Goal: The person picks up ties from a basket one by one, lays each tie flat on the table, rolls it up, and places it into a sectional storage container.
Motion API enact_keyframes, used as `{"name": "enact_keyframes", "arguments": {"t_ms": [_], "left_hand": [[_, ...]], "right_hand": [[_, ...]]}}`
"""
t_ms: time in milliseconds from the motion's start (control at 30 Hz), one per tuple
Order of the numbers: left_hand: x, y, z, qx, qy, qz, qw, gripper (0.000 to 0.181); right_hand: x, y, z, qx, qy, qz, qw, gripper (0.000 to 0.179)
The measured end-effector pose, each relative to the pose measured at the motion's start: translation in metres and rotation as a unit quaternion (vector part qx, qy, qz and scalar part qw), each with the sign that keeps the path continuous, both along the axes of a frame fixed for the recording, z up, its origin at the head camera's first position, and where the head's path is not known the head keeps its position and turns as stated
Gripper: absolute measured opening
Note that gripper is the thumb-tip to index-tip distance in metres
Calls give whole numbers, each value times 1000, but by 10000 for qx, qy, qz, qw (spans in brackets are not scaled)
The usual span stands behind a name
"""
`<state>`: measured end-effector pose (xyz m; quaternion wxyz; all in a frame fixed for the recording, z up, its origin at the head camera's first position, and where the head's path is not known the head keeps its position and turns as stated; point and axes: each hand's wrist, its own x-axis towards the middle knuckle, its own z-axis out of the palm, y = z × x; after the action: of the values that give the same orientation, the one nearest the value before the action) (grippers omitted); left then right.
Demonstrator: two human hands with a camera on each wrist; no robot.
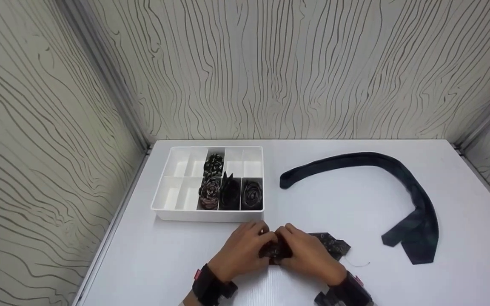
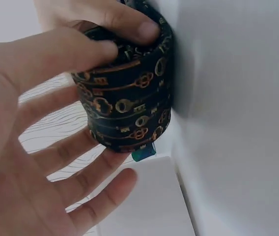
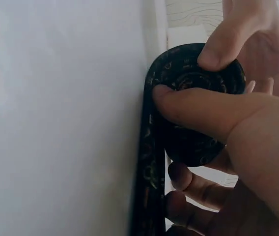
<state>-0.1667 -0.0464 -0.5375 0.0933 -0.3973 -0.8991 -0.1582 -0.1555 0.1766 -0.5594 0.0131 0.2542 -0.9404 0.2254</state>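
Observation:
Both hands hold a dark necktie (image 1: 275,252) printed with small keys, partly wound into a roll at the table's front. My left hand (image 1: 243,250) grips the roll from the left, its thumb on the coiled end and its fingers along the side of the necktie (image 2: 129,105). From the right, my right hand (image 1: 311,255) pinches the same roll, thumb over the coil (image 3: 191,145). An unrolled tail (image 1: 332,245) of the necktie lies flat beyond the right hand, with a thin thread (image 1: 357,265) beside it. A small green-blue tab (image 2: 144,152) shows beneath the roll.
A white compartment box (image 1: 209,216) stands behind the left hand. Several of its compartments hold rolled dark ties, including a patterned roll (image 1: 209,193). A plain dark necktie (image 1: 413,191) curves across the table's right side. Wood-patterned walls (image 1: 270,72) bound the back and sides.

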Motion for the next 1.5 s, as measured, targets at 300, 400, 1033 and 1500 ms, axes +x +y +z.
{"name": "enact_keyframes", "arguments": {"t_ms": [300, 400, 1033, 1500], "left_hand": [[1, 2, 0, 126, 27, -51, 9999, 42], [1, 2, 0, 182, 6, -48, 9998, 41], [4, 7, 2, 123, -31, 284, 9995, 49], [6, 11, -2, 56, 134, 282, 9995, 48]], "right_hand": [[0, 1, 1, -15, 81, 74, 9999, 53], [0, 2, 3, -41, -57, 77, 9999, 55], [-1, 8, 3, -241, -327, 105, 9991, 60], [-1, 9, 5, -193, -251, 24, 9995, 61]]}}
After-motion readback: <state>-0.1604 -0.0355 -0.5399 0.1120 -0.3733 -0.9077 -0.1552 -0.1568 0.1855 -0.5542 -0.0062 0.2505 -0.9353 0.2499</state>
